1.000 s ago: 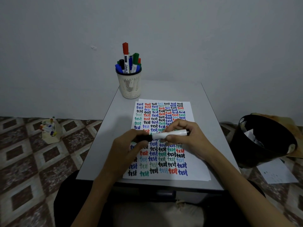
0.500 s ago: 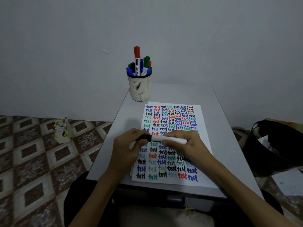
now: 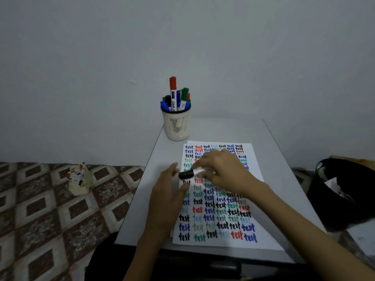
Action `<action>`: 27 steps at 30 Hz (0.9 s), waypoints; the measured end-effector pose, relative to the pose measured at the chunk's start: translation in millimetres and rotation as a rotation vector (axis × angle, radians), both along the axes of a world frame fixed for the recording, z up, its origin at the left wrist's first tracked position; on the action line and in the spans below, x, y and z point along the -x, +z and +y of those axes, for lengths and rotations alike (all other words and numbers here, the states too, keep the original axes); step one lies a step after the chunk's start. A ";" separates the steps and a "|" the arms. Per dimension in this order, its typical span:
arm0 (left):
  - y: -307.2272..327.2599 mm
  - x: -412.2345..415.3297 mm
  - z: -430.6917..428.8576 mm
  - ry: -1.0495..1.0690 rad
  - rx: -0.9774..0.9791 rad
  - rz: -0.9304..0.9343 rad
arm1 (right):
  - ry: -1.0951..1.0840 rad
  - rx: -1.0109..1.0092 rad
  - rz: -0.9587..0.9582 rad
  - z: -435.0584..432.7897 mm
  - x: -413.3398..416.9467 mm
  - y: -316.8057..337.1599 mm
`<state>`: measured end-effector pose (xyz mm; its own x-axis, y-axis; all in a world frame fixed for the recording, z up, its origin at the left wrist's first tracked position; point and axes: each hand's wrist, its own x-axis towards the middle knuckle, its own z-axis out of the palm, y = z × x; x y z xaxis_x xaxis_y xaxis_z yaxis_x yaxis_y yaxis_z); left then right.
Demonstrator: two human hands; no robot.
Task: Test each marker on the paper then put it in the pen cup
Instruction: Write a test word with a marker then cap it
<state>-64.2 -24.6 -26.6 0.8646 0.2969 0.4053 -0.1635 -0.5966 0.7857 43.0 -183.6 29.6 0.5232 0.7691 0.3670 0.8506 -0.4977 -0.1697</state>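
From the head camera, your right hand (image 3: 223, 173) curls around the white barrel of a black-capped whiteboard marker (image 3: 192, 173), held level just above the white paper sheet (image 3: 265, 230) covered with coloured "test" words on the grey table (image 3: 284, 179). Your left hand (image 3: 168, 197) is loosely spread beside the cap, gripping nothing. The cream mesh pen cup (image 3: 177, 126) stands beyond the sheet, already holding several markers.
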 end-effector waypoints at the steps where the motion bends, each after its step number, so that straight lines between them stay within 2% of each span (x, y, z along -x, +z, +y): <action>1: -2.5 -1.0 -0.2 0.026 -0.062 0.056 | -0.057 -0.019 0.001 5.9 -8.2 3.3; 3: -6.2 -2.3 -2.2 0.039 -0.278 0.140 | -0.161 -0.158 0.087 18.2 -25.8 13.4; 5: -7.6 -3.4 -3.8 0.037 -0.427 0.228 | -0.213 -0.400 0.218 32.3 -45.0 27.9; 7: -9.0 -3.9 -3.4 0.045 -0.467 0.271 | -0.194 -0.608 0.283 48.6 -61.3 46.0; 10: -7.9 -3.3 -2.9 0.051 -0.479 0.286 | -0.128 -0.871 0.260 72.7 -76.3 74.8; 14: -7.4 -4.9 -3.0 0.057 -0.493 0.286 | -0.124 -1.121 0.243 101.9 -86.3 95.7; 16: -7.8 -4.7 -2.8 0.061 -0.492 0.282 | -0.161 -1.117 0.231 113.0 -90.1 94.0; 20: -8.3 -5.4 -2.4 0.066 -0.495 0.269 | -0.239 -0.976 0.181 124.5 -95.8 81.1; 27: -9.5 -5.7 -2.9 0.065 -0.482 0.250 | -0.368 -0.769 0.069 138.4 -98.9 95.5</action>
